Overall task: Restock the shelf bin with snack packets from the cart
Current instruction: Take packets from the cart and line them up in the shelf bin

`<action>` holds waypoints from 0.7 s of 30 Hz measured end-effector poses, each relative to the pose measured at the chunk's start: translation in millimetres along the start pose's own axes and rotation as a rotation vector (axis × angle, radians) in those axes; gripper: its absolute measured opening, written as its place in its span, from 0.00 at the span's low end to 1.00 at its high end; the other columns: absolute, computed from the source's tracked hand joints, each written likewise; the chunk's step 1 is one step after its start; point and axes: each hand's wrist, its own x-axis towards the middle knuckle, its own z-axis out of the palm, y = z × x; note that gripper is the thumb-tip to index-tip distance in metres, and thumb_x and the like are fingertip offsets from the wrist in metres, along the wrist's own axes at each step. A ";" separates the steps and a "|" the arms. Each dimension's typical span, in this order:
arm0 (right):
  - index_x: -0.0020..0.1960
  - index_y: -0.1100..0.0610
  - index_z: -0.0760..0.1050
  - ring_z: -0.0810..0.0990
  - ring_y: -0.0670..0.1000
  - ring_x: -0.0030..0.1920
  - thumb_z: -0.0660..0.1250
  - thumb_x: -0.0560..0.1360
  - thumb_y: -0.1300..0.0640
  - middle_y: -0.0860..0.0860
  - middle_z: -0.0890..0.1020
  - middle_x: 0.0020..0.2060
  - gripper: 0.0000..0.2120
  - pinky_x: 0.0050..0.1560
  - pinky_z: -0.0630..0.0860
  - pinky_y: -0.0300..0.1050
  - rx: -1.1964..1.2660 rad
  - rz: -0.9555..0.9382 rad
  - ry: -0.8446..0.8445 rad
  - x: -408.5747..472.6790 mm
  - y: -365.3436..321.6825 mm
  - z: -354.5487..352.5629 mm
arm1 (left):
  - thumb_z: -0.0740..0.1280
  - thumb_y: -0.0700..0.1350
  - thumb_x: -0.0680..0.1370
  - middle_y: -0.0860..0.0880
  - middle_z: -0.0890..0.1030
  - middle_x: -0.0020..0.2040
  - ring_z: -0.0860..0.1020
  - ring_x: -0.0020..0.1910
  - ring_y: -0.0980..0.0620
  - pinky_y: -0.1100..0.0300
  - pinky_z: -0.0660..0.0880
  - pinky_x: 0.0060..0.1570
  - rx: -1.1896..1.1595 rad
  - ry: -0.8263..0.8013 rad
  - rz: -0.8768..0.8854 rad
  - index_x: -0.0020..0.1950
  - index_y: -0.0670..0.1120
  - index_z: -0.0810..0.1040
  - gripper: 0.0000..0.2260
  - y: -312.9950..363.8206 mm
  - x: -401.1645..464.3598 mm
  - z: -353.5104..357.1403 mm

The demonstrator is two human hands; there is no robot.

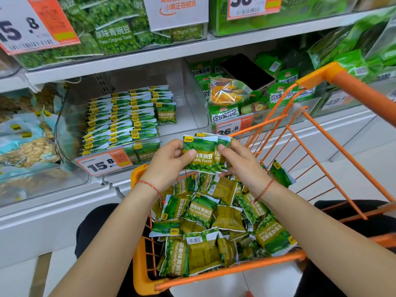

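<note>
Where white shelving (120, 58) holds clear bins (192, 116), orange cart (321, 168), pale floor (364, 168).

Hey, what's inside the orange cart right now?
The orange cart holds a loose heap of green garlic pea packets, some face up, some back up. What lies under the heap, and the cart floor, is covered.
</note>
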 end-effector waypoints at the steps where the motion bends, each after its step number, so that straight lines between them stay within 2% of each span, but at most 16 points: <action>1: 0.55 0.58 0.71 0.73 0.33 0.32 0.59 0.81 0.58 0.42 0.72 0.32 0.05 0.34 0.80 0.39 0.001 -0.005 -0.009 0.4 0.8 -0.4 | 0.65 0.44 0.79 0.50 0.69 0.32 0.66 0.32 0.55 0.61 0.64 0.35 -0.017 0.003 -0.001 0.41 0.44 0.67 0.09 0.8 0.4 0.5; 2: 0.59 0.58 0.69 0.73 0.32 0.33 0.58 0.81 0.58 0.38 0.75 0.30 0.08 0.34 0.79 0.39 -0.003 -0.013 -0.022 0.6 1.3 -0.8 | 0.65 0.44 0.78 0.49 0.74 0.36 0.71 0.35 0.55 0.66 0.67 0.35 -0.052 0.010 -0.015 0.47 0.45 0.69 0.06 2.3 0.6 1.3; 4: 0.63 0.58 0.68 0.74 0.30 0.34 0.57 0.81 0.59 0.31 0.75 0.26 0.11 0.34 0.79 0.38 -0.023 -0.045 -0.058 0.1 1.3 -1.3 | 0.65 0.43 0.78 0.51 0.80 0.45 0.78 0.42 0.58 0.73 0.72 0.41 -0.130 0.030 -0.041 0.56 0.47 0.70 0.08 5.4 -1.0 3.1; 7: 0.64 0.59 0.68 0.75 0.30 0.36 0.56 0.81 0.59 0.29 0.75 0.27 0.12 0.36 0.79 0.39 -0.050 -0.089 -0.086 -1.1 0.4 -1.6 | 0.63 0.41 0.79 0.52 0.81 0.52 0.79 0.48 0.63 0.73 0.74 0.50 -0.169 0.008 0.005 0.59 0.50 0.73 0.09 5.7 -3.4 7.7; 9: 0.63 0.60 0.68 0.74 0.32 0.35 0.56 0.81 0.59 0.33 0.76 0.29 0.12 0.37 0.80 0.40 -0.048 -0.092 -0.080 0.1 3.0 -2.2 | 0.61 0.38 0.80 0.59 0.78 0.48 0.77 0.42 0.73 0.79 0.71 0.44 -0.184 -0.006 0.033 0.54 0.56 0.70 0.12 8.6 -6.2 11.8; 10: 0.62 0.62 0.69 0.74 0.34 0.35 0.56 0.81 0.59 0.40 0.76 0.32 0.12 0.37 0.80 0.41 -0.027 -0.076 -0.073 0.8 4.3 -2.0 | 0.60 0.37 0.81 0.60 0.78 0.47 0.76 0.40 0.74 0.80 0.71 0.43 -0.176 -0.014 0.046 0.55 0.56 0.70 0.12 7.8 -5.9 12.9; 11: 0.61 0.63 0.70 0.74 0.36 0.35 0.56 0.81 0.58 0.47 0.75 0.36 0.12 0.37 0.80 0.41 0.014 -0.045 -0.063 1.1 3.8 -1.1 | 0.59 0.38 0.81 0.58 0.79 0.49 0.77 0.43 0.72 0.78 0.71 0.46 -0.165 -0.034 0.060 0.58 0.54 0.71 0.12 6.9 -5.4 13.8; 12: 0.59 0.61 0.72 0.75 0.38 0.37 0.56 0.81 0.56 0.51 0.74 0.39 0.12 0.36 0.80 0.40 0.071 -0.012 -0.060 1.4 4.3 -0.6 | 0.59 0.38 0.81 0.54 0.80 0.53 0.79 0.48 0.67 0.75 0.73 0.49 -0.150 -0.053 0.065 0.61 0.50 0.72 0.11 5.3 -4.2 14.7; 14: 0.56 0.50 0.74 0.79 0.43 0.48 0.57 0.79 0.47 0.48 0.79 0.49 0.11 0.36 0.79 0.40 0.162 0.030 -0.101 1.7 6.2 -2.0 | 0.59 0.39 0.81 0.50 0.81 0.55 0.80 0.53 0.56 0.67 0.75 0.55 -0.130 -0.052 0.069 0.64 0.47 0.73 0.12 4.9 -4.0 14.7; 16: 0.57 0.47 0.73 0.79 0.43 0.52 0.60 0.75 0.40 0.43 0.80 0.52 0.15 0.38 0.78 0.40 0.163 0.012 -0.138 1.6 7.3 -3.5 | 0.59 0.39 0.81 0.50 0.81 0.54 0.80 0.53 0.54 0.62 0.75 0.56 -0.133 -0.015 0.071 0.62 0.48 0.74 0.11 4.8 -3.6 16.4; 18: 0.60 0.48 0.71 0.79 0.38 0.50 0.67 0.72 0.43 0.40 0.80 0.53 0.19 0.43 0.78 0.40 0.062 -0.049 -0.137 0.8 8.5 -3.4 | 0.59 0.39 0.81 0.51 0.82 0.52 0.80 0.52 0.54 0.60 0.75 0.56 -0.124 0.020 0.067 0.60 0.48 0.75 0.10 6.6 -4.5 19.4; 21: 0.64 0.51 0.70 0.78 0.39 0.55 0.74 0.67 0.48 0.43 0.80 0.56 0.29 0.54 0.74 0.33 -0.047 -0.114 -0.090 1.9 10.9 -2.1 | 0.60 0.43 0.81 0.50 0.82 0.53 0.80 0.53 0.53 0.53 0.75 0.59 -0.082 0.067 0.069 0.60 0.49 0.76 0.10 5.9 -5.9 26.1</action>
